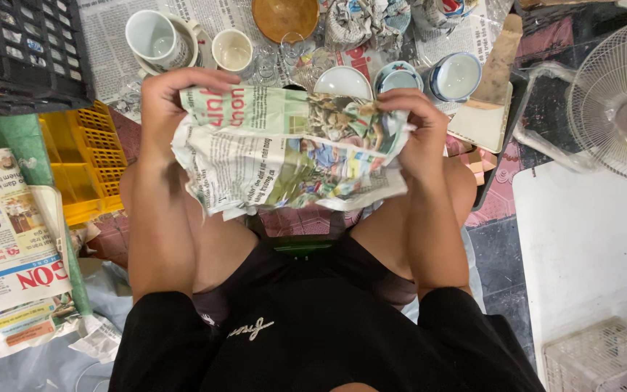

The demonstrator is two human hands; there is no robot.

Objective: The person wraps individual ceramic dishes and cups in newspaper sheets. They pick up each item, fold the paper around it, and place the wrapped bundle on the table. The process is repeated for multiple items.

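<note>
Newspaper-wrapped bundle held above the knees, centre of scene, long axis left-right; contents fully hidden by paper. Left hand clenched on its left end, right hand gripping crumpled right end, fingertips partly buried in folds. Far side: white cups and bowls, some cut off behind bundle.

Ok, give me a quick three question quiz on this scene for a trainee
1. True or false: both hands grip the crumpled newspaper bundle.
2. Which stands on the floor at the right? A) white fan B) red bucket C) blue chair
3. What colour is the crate beside the left hand?

Key: 1 true, the right hand holds the other end; 2 A; 3 yellow.
</note>
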